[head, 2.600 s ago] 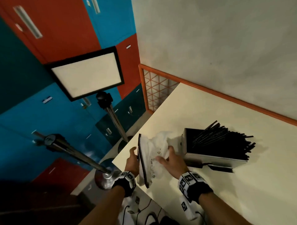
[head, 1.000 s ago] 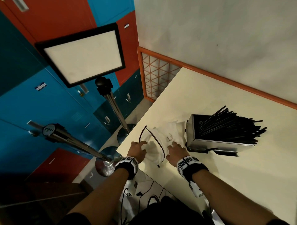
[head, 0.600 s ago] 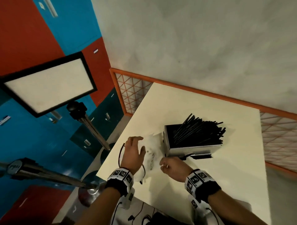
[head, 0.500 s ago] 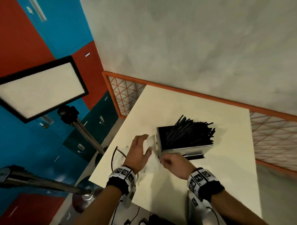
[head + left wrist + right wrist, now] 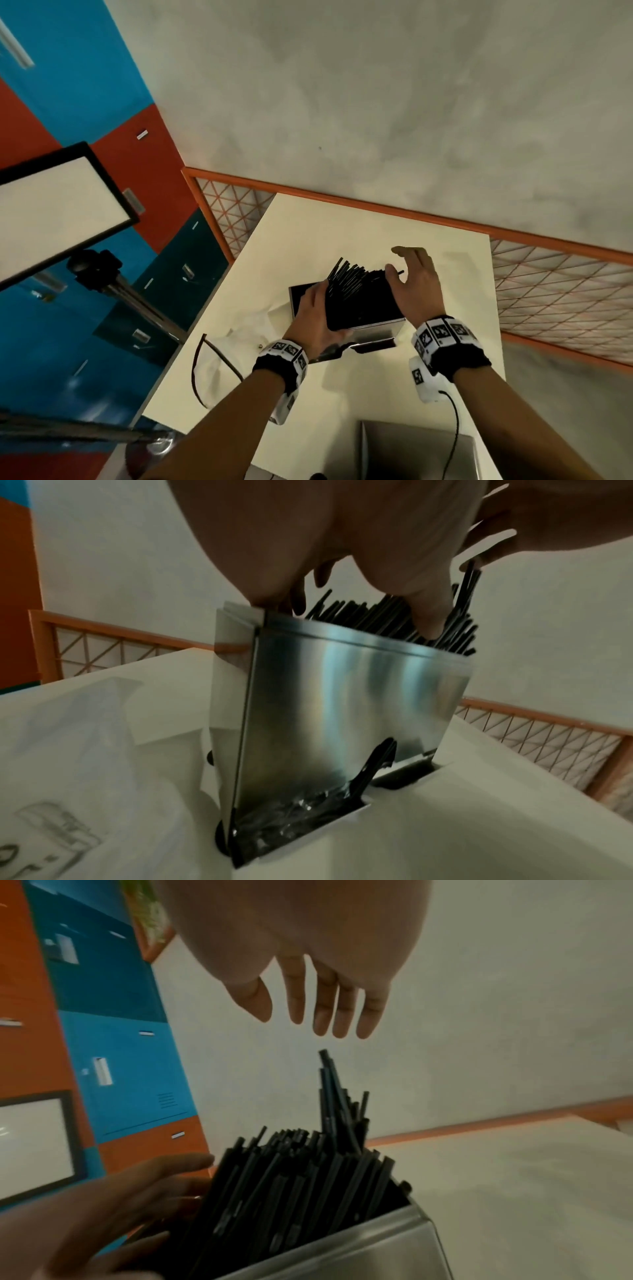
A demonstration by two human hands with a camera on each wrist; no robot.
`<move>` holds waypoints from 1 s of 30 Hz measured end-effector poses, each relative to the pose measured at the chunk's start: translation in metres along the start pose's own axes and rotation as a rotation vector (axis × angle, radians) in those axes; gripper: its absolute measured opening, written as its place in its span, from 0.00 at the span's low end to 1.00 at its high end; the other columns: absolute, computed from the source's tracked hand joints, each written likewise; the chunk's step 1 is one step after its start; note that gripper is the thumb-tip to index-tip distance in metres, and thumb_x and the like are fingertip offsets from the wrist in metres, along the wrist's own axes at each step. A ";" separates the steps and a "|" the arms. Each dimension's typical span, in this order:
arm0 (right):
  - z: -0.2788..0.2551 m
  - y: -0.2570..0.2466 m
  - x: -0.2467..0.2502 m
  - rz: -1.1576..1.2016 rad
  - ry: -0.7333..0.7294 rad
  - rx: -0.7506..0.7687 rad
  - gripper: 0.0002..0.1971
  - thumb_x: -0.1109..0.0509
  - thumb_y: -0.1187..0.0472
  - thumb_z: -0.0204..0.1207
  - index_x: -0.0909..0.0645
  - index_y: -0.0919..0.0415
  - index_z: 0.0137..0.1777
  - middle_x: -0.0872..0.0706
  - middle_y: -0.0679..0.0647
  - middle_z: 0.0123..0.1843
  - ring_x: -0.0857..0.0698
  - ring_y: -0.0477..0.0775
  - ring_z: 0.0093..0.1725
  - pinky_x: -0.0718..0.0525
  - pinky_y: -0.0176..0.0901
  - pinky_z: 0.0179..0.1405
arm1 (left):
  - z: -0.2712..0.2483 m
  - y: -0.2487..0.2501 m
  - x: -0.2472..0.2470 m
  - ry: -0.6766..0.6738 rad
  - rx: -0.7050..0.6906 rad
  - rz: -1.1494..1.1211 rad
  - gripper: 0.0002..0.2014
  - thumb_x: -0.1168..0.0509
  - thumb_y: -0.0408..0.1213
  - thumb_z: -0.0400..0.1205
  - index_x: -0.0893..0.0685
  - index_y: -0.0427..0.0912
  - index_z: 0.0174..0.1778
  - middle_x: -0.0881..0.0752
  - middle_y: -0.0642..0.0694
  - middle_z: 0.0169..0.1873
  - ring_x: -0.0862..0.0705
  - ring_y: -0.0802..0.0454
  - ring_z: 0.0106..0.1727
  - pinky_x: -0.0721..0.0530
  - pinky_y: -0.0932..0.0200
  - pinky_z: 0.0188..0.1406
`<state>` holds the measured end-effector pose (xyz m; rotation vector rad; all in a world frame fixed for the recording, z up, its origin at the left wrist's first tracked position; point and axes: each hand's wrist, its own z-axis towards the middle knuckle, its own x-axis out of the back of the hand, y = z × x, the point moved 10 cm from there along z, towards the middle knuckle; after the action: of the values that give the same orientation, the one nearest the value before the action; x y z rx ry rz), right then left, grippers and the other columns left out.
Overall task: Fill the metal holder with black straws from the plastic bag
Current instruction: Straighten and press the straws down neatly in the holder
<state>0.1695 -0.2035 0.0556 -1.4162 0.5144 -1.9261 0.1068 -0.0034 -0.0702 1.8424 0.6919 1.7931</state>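
Observation:
The metal holder (image 5: 376, 329) stands on the cream table (image 5: 342, 233), packed with black straws (image 5: 352, 286) that lean and stick out of its top. My left hand (image 5: 313, 308) lies against the holder's left side, fingers straight along the straws (image 5: 291, 1177); in the left wrist view its thumb (image 5: 428, 615) dips among them behind the steel wall (image 5: 342, 710). Held open with straight fingers, my right hand (image 5: 416, 284) hovers just over the straw tips and holds nothing (image 5: 325, 1001). The white plastic bag (image 5: 246, 329) lies crumpled left of the holder, nobody touching it.
A framed light panel (image 5: 51, 212) on a tripod stands off the table's left edge, before blue and red lockers. An orange mesh fence (image 5: 548, 291) runs behind and right of the table. A grey metal box (image 5: 411, 452) sits at the near edge.
Both hands left the plastic bag and moved right to the holder. The left now rests against the straws, the right has risen open above their tips.

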 end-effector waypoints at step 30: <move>-0.023 0.083 -0.045 0.038 -0.526 -0.399 0.29 0.28 0.31 0.69 0.19 0.50 0.63 0.14 0.47 0.58 0.15 0.50 0.55 0.15 0.45 0.52 | 0.011 -0.005 -0.018 -0.032 0.006 0.056 0.59 0.30 0.70 0.64 0.48 0.49 0.88 0.37 0.47 0.82 0.34 0.45 0.81 0.29 0.40 0.80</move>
<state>0.1797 -0.2301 -0.0372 -2.0619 0.6813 -1.3796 0.1170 -0.0108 -0.0873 1.9083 0.6401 1.7941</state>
